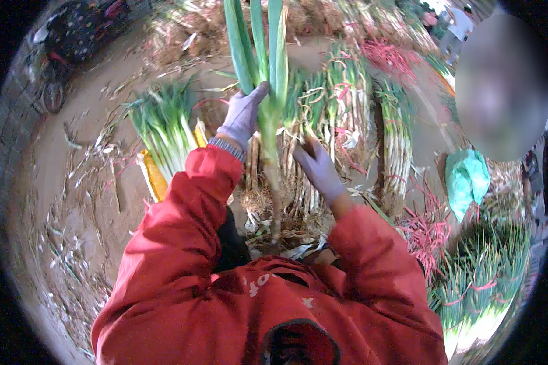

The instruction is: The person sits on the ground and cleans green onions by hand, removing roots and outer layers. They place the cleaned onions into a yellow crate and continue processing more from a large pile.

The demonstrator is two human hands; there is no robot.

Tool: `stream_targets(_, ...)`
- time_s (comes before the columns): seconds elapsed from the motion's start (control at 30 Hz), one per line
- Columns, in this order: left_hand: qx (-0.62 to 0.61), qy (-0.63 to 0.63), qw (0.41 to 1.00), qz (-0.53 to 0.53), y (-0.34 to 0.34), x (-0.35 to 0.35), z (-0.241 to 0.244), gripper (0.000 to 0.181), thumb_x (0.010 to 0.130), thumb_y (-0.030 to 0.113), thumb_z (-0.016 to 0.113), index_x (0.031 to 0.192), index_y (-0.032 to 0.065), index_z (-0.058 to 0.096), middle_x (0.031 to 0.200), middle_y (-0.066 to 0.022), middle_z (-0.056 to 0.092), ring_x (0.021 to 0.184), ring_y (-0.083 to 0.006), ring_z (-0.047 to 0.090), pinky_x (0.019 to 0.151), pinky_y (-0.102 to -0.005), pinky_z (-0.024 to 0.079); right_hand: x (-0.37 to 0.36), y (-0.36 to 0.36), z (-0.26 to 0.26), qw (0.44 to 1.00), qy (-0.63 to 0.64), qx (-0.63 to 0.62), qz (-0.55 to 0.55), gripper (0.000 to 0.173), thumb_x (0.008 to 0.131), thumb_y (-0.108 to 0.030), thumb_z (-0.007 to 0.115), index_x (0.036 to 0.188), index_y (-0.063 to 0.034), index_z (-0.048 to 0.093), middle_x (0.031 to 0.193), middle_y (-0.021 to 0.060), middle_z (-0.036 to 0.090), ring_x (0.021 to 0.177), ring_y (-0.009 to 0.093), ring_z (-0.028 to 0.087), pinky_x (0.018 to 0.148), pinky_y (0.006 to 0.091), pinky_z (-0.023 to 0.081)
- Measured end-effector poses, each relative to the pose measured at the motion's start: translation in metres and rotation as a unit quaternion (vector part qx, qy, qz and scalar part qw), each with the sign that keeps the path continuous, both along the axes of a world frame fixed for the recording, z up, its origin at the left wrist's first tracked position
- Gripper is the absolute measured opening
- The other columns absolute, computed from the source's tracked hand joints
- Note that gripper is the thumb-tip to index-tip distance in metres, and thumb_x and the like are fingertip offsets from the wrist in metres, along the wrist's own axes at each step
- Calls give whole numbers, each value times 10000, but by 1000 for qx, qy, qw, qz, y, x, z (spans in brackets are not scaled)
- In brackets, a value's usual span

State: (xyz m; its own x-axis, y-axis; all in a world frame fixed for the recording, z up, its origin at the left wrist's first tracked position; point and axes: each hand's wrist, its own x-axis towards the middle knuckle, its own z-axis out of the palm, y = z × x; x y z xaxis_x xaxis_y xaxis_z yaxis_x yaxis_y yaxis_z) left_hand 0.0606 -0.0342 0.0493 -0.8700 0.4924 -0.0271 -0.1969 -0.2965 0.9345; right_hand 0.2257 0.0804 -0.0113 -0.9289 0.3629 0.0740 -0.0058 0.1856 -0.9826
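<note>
A large green onion [268, 125] stands upright in front of my body, its green leaves up and its brownish root end hanging towards my lap. My left hand [243, 114], in a pale purple glove, grips it where the leaves fan out. To the right of the stalk is my right hand [318, 169], gloved alike, with fingers bent; whether it pinches a strip of dry leaf cannot be made out. Beneath both hands lie unpeeled green onions [301, 187] with brown outer skins and tangled roots.
Cleaned green onions [164, 132] lie at left on a yellow support [154, 175]. Tied bundles [396, 141] are at right, near pink ties [424, 232] and a green plastic bag [467, 180]. More bundles [479, 273] stand at lower right. A person [459, 29] is far back.
</note>
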Motion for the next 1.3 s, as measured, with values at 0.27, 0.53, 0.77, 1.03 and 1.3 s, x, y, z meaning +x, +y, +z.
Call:
stream_targets(0.27,85,-24,996,10,-25,-15,-9,308,763,230,590,979,17,533,854,-52,570,711,-152,546,624,-282,452,-61,-35,56,990,-6,144,-3,440,683,-269,626,1011,-14,483,816,164,567,760,210,552,697,321,429)
stream_targets(0.53,-56,93,984,139,-70,-50,12,252,794,262,546,873,24,575,735,-79,575,643,-186,554,592,-278,452,92,-49,-99,910,-239,243,237,376,653,-235,592,982,-81,497,859,163,552,804,318,535,710,377,417)
stream_targets(0.77,201,-37,970,133,-85,-93,-18,272,788,156,548,986,-15,477,867,-134,563,744,-276,575,683,-388,493,63,-25,-54,864,-405,260,149,510,703,-348,604,1068,-19,465,877,148,575,827,227,558,756,318,414)
stream_targets(1.03,169,-83,981,-50,-29,-53,-2,317,761,250,587,963,28,485,766,-70,528,666,-211,542,605,-337,460,-46,-53,14,992,-20,108,64,538,723,-266,598,1150,-23,382,895,90,540,761,162,535,671,263,426)
stream_targets(1.3,133,-84,986,-46,-26,-29,-8,292,795,240,548,934,-13,499,787,-96,538,681,-206,533,660,-329,466,-33,-39,-6,947,-101,-242,187,481,801,-425,451,1046,-11,452,862,60,527,696,122,510,637,255,430)
